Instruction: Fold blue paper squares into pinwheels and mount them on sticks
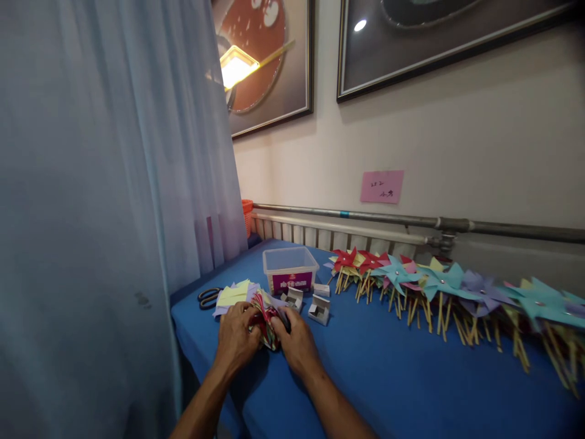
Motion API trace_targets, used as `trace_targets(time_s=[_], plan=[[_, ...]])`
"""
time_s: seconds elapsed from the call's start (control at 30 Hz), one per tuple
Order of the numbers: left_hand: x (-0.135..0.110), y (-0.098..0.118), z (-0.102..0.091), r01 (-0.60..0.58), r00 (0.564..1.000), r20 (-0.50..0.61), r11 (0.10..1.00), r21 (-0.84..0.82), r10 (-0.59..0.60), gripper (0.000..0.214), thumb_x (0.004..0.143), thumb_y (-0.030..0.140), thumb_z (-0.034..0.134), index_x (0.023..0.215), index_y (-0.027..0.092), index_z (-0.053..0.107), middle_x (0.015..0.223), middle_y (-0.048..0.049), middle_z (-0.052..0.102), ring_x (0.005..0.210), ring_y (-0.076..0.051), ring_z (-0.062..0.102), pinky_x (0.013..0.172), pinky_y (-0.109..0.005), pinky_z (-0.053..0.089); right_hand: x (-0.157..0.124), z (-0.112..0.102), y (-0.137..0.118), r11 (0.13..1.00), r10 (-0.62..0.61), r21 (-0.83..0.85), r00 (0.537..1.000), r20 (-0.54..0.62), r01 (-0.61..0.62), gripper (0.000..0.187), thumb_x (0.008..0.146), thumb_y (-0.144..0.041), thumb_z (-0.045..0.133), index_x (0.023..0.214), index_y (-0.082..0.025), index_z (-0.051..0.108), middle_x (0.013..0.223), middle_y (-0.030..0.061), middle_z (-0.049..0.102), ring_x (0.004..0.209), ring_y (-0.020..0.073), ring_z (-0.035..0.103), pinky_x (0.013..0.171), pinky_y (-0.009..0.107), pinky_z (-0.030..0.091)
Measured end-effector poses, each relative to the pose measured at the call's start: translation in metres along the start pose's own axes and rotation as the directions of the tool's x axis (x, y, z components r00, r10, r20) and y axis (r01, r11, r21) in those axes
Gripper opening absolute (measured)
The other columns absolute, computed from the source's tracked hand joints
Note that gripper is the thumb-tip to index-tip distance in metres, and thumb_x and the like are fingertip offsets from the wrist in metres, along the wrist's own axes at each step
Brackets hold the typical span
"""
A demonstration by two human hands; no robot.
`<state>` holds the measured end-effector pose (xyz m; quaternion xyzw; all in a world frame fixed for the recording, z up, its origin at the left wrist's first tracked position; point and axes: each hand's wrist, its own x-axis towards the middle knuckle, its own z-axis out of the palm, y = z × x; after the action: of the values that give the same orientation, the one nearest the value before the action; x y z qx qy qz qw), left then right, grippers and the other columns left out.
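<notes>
In front of me, my left hand (239,334) has its fingers curled around the near left side of a bundle of red, pink and greenish folded paper (264,318). My right hand (297,342) is closed at the bundle's right side. A small black object (285,319) shows between its fingers; its kind is hard to make out, perhaps a stapler. Just behind my left hand lies a stack of yellow and lilac paper sheets (234,294). Black-handled scissors (209,298) rest to its left. Small open white boxes (319,309) stand beyond my right hand.
A clear plastic tub (290,261) with a purple label stands behind the boxes. Many paper pinwheels (443,281) on sticks lie in a long row along the wall side of the blue-covered table (388,378). A pale blue curtain (91,213) hangs at left; a radiator (315,229) runs behind.
</notes>
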<state>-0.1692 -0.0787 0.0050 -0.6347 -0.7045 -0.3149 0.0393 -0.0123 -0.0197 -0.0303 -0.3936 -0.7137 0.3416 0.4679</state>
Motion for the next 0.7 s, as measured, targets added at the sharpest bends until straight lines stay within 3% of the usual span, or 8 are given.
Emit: trace_targets(time_s=[0.1,0.23,0.43,0.7], plan=[[0.000,0.000,0.002,0.008,1.000,-0.004,1.000,0.015,-0.008,0.035,0.078,0.012,0.059,0.104,0.025,0.078,0.119,-0.0079,0.070,0.111,-0.026,0.060,0.098,-0.039,0.041,-0.001,0.003,0.002,1.000,-0.027,0.000,1.000,0.004,0.027,0.048,0.082,-0.036,0.070,0.128,-0.024,0.067,0.132,0.0091,0.069,0.125,0.0282,0.063,0.111,0.041,0.046],[0.001,0.000,0.003,0.004,1.000,0.014,1.000,-0.007,-0.004,0.034,0.081,0.013,0.058,0.104,0.025,0.078,0.119,-0.0078,0.070,0.111,-0.026,0.059,0.098,-0.039,0.040,0.000,0.002,0.003,0.999,-0.050,0.011,0.998,0.032,0.049,0.060,0.075,-0.029,0.073,0.134,-0.024,0.062,0.141,0.0086,0.062,0.134,0.0281,0.057,0.117,0.043,0.041],[0.002,0.002,0.002,-0.002,1.000,0.013,0.999,-0.042,0.002,0.031,0.086,0.020,0.059,0.107,0.028,0.080,0.122,-0.0077,0.070,0.114,-0.027,0.058,0.103,-0.042,0.039,-0.001,-0.003,-0.001,0.998,-0.056,0.011,0.996,0.074,0.056,0.051,0.080,-0.025,0.066,0.131,-0.024,0.064,0.130,0.0087,0.068,0.123,0.0276,0.063,0.109,0.043,0.047],[0.002,0.003,0.005,0.008,1.000,0.001,1.000,-0.027,-0.008,0.030,0.087,0.024,0.062,0.111,0.027,0.079,0.126,-0.0082,0.069,0.115,-0.027,0.058,0.104,-0.044,0.039,-0.002,-0.005,-0.008,0.997,-0.068,0.038,0.992,0.105,0.064,0.056,0.074,-0.022,0.069,0.130,-0.026,0.065,0.129,0.0063,0.070,0.120,0.0278,0.065,0.105,0.042,0.049]])
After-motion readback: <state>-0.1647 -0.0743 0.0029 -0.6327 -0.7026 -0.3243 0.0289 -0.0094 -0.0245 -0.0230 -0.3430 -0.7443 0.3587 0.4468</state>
